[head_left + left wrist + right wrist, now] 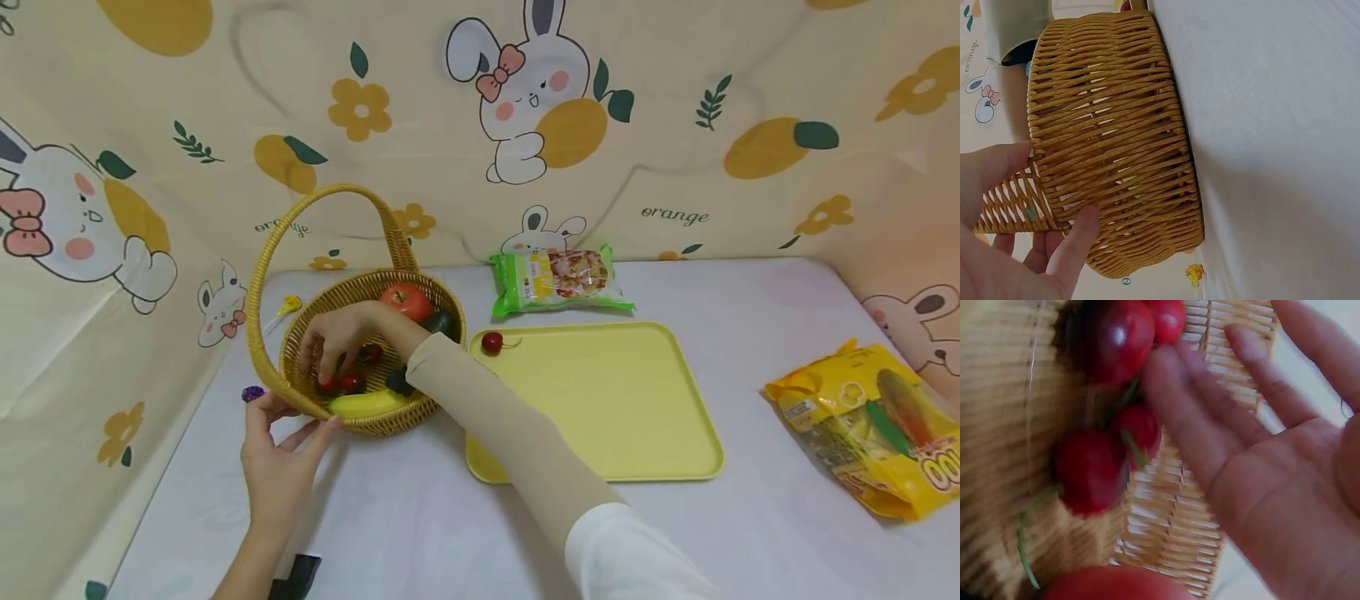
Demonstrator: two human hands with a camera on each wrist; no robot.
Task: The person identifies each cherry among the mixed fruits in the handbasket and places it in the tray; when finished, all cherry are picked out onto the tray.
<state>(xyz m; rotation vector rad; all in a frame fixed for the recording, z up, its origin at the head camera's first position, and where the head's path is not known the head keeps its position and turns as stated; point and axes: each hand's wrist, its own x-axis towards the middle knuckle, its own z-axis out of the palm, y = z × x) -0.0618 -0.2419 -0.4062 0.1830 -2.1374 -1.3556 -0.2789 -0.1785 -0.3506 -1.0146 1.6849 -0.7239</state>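
Note:
A wicker basket [390, 425] with a tall handle stands left of a yellow tray [600, 400]. My left hand [281, 458] grips its near-left rim at the foot of the handle; in the left wrist view the fingers [1082, 234] lie around that part. Inside the basket, my right hand [341, 337] reaches down to the cherries [352, 382]. The right wrist view, slightly blurred, shows its fairly straight fingertips touching a cherry [1119, 340], with nothing gripped. Around them lie a banana [367, 405], a red apple [406, 301] and a dark green fruit [441, 323], partly hidden by the right arm.
One cherry [492, 342] sits in the tray's far-left corner. Behind the tray lies a green snack packet [562, 281]; a yellow bag [873, 429] is at the right. A yellow lollipop [289, 305] and a purple-wrapped sweet [252, 393] lie left of the basket.

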